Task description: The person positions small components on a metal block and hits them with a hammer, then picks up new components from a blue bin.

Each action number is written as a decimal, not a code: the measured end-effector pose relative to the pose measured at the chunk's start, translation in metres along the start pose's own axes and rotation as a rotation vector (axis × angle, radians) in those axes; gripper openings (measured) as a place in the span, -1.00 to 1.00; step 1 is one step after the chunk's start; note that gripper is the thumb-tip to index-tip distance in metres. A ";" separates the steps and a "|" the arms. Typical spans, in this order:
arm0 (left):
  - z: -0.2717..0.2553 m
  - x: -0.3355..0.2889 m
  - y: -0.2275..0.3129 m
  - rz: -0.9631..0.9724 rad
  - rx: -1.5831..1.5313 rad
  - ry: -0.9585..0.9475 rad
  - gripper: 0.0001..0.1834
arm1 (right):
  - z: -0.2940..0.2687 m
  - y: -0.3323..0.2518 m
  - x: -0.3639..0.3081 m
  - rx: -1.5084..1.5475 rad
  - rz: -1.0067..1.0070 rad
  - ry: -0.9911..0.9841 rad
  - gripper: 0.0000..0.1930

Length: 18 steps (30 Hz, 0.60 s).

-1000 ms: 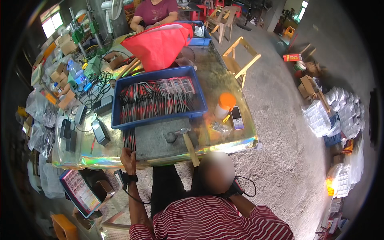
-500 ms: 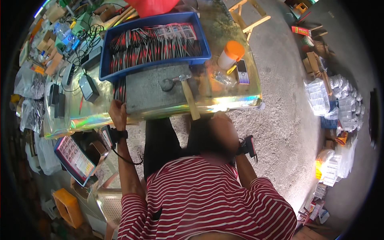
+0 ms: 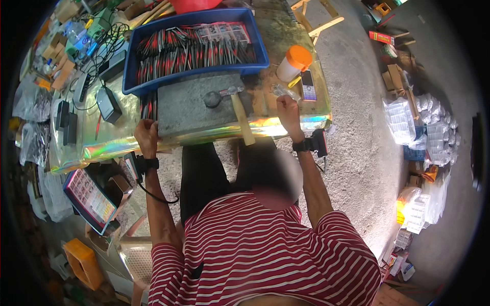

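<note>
My left hand (image 3: 147, 133) is closed at the table's front edge, at the near end of a row of thin black-and-red pieces (image 3: 148, 106). Its fingertips touch or pinch something there that I cannot make out. Beside it lies a grey slab (image 3: 184, 107) carrying a dark round lump (image 3: 212, 99) and a hammer (image 3: 242, 120), whose wooden handle points toward me. Over the front right of the table, my right hand (image 3: 289, 116) has its fingers curled in. Whatever it may hold is hidden. Just beyond it is a crumpled clear plastic bag (image 3: 284, 92).
Behind the slab stands a blue tub (image 3: 204, 69) full of black-and-red pieces. An orange-lidded jar (image 3: 295, 64) and a phone (image 3: 308, 85) are at the right. Black boxes (image 3: 109, 105) and tangled cables (image 3: 104, 46) crowd the left. A plastic chair (image 3: 133, 257) stands low left.
My right hand has risen from near my lap to the table's front right edge. My left hand stays by the black-and-red pieces. The view has shifted slightly.
</note>
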<state>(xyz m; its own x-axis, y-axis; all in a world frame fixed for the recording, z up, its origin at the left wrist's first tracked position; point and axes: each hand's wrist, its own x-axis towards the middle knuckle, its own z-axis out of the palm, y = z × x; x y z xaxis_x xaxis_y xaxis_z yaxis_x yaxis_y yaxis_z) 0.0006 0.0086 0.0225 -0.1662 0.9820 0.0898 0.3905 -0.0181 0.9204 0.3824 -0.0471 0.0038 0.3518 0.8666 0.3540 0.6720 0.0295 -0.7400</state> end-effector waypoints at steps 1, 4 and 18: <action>0.000 0.001 0.003 -0.028 0.011 -0.003 -0.84 | 0.005 0.006 0.004 -0.004 -0.034 0.030 -0.96; -0.002 0.000 0.001 -0.044 0.039 0.011 -0.82 | 0.016 -0.005 0.018 -0.027 -0.024 0.047 -0.96; -0.008 0.001 -0.010 -0.107 -0.017 -0.022 -0.74 | 0.040 0.000 0.038 -0.334 0.121 0.036 -0.85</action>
<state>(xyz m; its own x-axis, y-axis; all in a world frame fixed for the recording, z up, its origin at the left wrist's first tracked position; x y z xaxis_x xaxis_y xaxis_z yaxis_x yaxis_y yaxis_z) -0.0106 0.0087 0.0162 -0.1856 0.9825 -0.0173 0.3565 0.0837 0.9305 0.3704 0.0059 -0.0055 0.4608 0.8356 0.2991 0.7977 -0.2422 -0.5523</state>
